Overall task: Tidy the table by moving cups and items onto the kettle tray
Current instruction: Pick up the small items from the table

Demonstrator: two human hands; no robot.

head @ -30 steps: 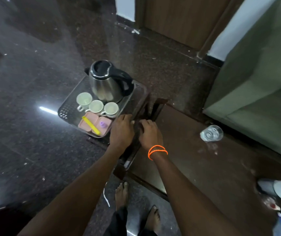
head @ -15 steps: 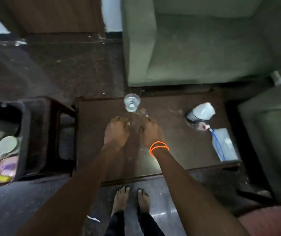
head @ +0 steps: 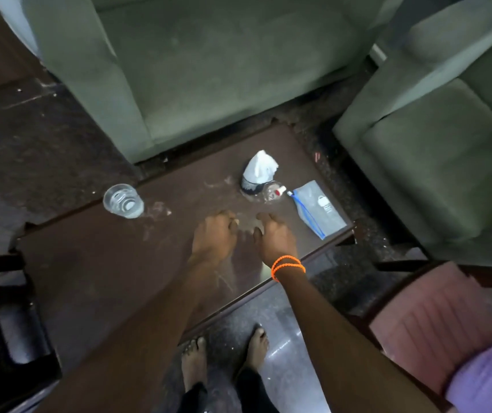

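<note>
Cups first: a clear glass cup [head: 123,201] stands upright at the far left edge of the dark brown table [head: 96,263], well to the left of both hands and touched by neither. The kettle tray is out of view.

Both arms reach forward over the table's middle. The left hand [head: 214,237] lies palm down with its fingers loosely bent, holding nothing. The right hand [head: 274,238], with an orange band [head: 287,266] round its wrist, sits just beside it in the same pose, fingers relaxed and free of any object. Whether the fingertips actually press the tabletop or hang just above it cannot be told, as motion blur softens them.

Beyond the hands, toward the far right of the table, a white crumpled packet [head: 259,171] stands with a dark band at its base. Touching it on the right lies a small clear item with a red and white cap [head: 275,191]; what it is cannot be made out. Just right of that, a flat clear pouch with a blue edge [head: 317,207] lies near the table's right corner. These three items are near the right hand, but apart from it.

Green sofas [head: 209,70] stand behind and to the right of the table. A pink cushioned chair [head: 429,320] stands at the lower right, and the person's bare feet [head: 224,356] rest on the polished floor.
</note>
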